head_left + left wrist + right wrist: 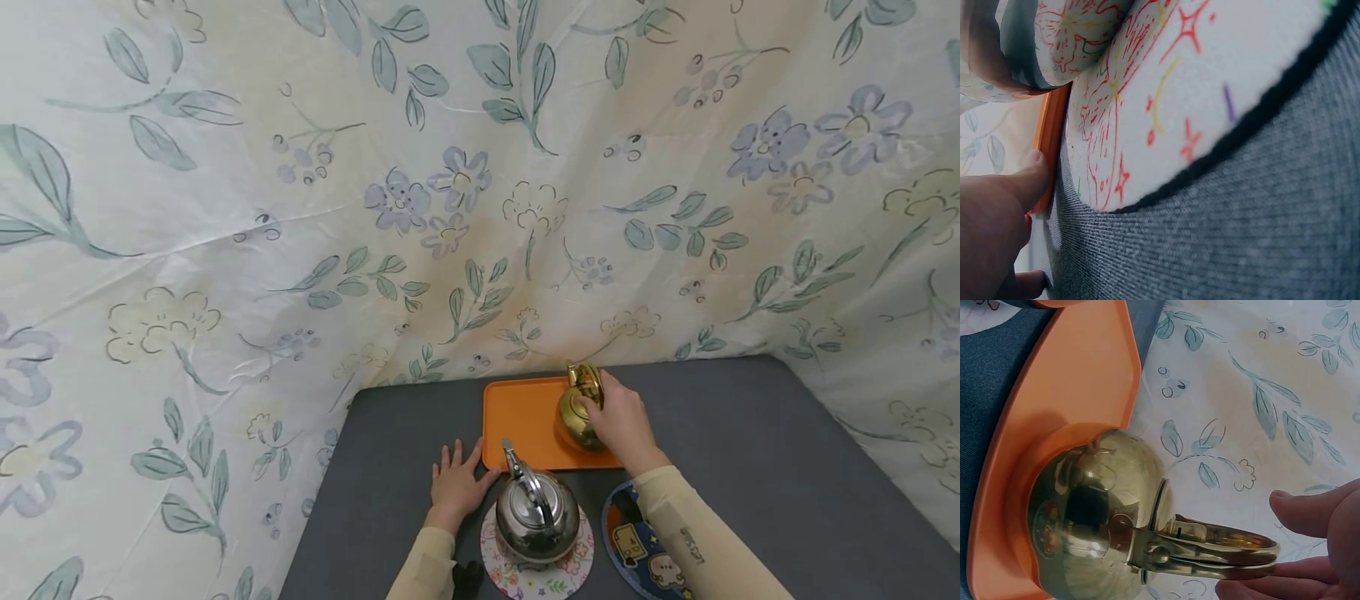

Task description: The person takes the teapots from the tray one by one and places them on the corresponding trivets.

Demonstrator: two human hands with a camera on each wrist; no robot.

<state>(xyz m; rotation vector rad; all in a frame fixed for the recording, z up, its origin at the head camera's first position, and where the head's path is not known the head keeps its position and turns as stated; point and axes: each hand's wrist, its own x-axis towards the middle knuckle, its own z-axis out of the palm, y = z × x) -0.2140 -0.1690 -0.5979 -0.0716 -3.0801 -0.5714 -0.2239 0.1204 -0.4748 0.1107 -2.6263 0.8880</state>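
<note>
A gold kettle [574,423] stands on the right end of an orange tray [521,412]. My right hand [624,418] is at the kettle's folded-over handle [1235,553]. In the right wrist view the fingers touch the handle's far end, while the thumb [1310,509] stands apart from it. My left hand [454,487] lies spread on the table by the tray's near left corner, its thumb [1032,175] against the tray's edge. Just in front of the tray, a silver kettle [534,521] sits on a round white patterned mat [498,571].
A round blue cartoon mat [626,533] lies to the right of the silver kettle, partly under my right forearm. The dark grey table [750,442] extends to both sides. Behind it hangs a floral cloth [465,250].
</note>
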